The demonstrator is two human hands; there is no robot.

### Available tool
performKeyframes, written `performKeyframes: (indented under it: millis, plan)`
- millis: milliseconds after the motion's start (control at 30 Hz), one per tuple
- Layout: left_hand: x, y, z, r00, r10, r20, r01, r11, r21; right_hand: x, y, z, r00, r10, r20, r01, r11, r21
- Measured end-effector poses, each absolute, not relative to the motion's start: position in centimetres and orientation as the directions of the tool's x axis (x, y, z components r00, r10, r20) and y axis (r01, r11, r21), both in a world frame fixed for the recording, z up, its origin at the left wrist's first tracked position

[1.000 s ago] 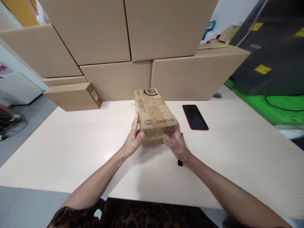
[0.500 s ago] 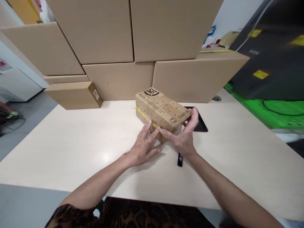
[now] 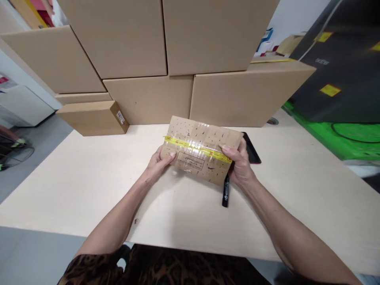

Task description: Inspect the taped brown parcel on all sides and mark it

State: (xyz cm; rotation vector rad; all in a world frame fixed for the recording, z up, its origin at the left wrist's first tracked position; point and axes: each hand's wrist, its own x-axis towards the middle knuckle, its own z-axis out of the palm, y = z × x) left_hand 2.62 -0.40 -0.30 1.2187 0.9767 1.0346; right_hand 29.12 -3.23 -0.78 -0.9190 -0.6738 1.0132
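Note:
Between my two hands is a brown cardboard box (image 3: 204,136), tilted so that a broad face shows. Yellow tape (image 3: 194,148) with red marks and some clear tape run along that face. My left hand (image 3: 160,161) grips the left end, its thumb on the face. At the right end my right hand (image 3: 241,162) holds on, thumb on the yellow tape and fingers behind. A black marker (image 3: 226,193) lies on the table just below the box's right corner. Partly behind my right hand and the box rests a dark flat tablet-like thing (image 3: 251,150).
Large cardboard boxes (image 3: 208,35) stand stacked along the back of the pale table (image 3: 89,190). A smaller flat carton (image 3: 89,118) sits at the back left. To the right are a dark case (image 3: 335,71) with yellow labels and a bright green surface (image 3: 350,138).
The box has been turned, so its taped face shows instead of its printed top. My left hand has moved from pressing the tape to gripping the left end.

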Motion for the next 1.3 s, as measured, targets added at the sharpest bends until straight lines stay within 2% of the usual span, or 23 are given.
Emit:
performKeyframes:
  millis: [67,133,200,300,400,500,600,700,767,867,933,1067,1300]
  plan:
    - [2.8,-0.5,-0.4,0.290,0.957,0.009,-0.123,0.028,0.992,29.2,-3.1,-0.5,0.353,0.936,-0.004,-0.453,0.167,-0.876]
    - [2.9,-0.7,-0.5,0.275,0.959,0.060,-0.143,-0.021,0.990,29.4,-3.0,-0.2,0.287,0.952,-0.105,-0.523,0.064,-0.850]
    - [3.0,-0.9,-0.3,0.234,0.971,0.053,-0.167,-0.014,0.986,29.5,-2.9,0.0,0.212,0.962,-0.173,-0.563,-0.025,-0.826]
    - [3.0,-0.8,0.2,0.125,0.990,-0.066,-0.202,0.090,0.975,29.6,-3.0,-0.1,0.132,0.977,-0.167,-0.519,-0.076,-0.851]
    - [2.7,-0.3,0.9,0.077,0.975,-0.207,-0.281,0.221,0.934,29.7,-3.1,-0.7,0.132,0.986,-0.102,-0.408,-0.040,-0.912]
    - [2.2,0.2,1.5,0.124,0.943,-0.308,-0.401,0.332,0.854,29.9,-3.0,-1.6,0.243,0.969,0.041,-0.245,0.102,-0.964]
    - [1.9,0.3,1.9,0.209,0.894,-0.395,-0.471,0.446,0.761,30.0,-3.1,-2.4,0.359,0.890,0.279,-0.023,0.308,-0.951]
    - [1.7,0.4,2.0,0.275,0.846,-0.458,-0.481,0.533,0.696,29.8,-3.7,-2.4,0.414,0.692,0.591,0.279,0.522,-0.806]
    - [1.6,0.5,1.8,0.276,0.838,-0.471,-0.477,0.544,0.690,29.6,-4.4,-1.9,0.310,0.527,0.792,0.493,0.623,-0.607]
    - [1.3,0.7,1.6,0.223,0.862,-0.454,-0.453,0.505,0.735,29.1,-5.2,-1.1,-0.002,0.410,0.912,0.625,0.713,-0.319]
    - [1.1,0.9,1.3,0.171,0.891,-0.421,-0.420,0.452,0.787,28.9,-5.4,-0.8,-0.118,0.429,0.895,0.624,0.734,-0.269]
    - [1.1,0.9,0.7,0.141,0.955,-0.262,-0.291,0.293,0.911,29.0,-5.1,-1.0,-0.122,0.512,0.850,0.628,0.703,-0.334]
    - [1.1,0.0,1.1,0.168,0.985,0.029,-0.045,-0.021,0.999,30.0,-4.4,-1.6,0.092,0.624,0.776,0.537,0.625,-0.566]
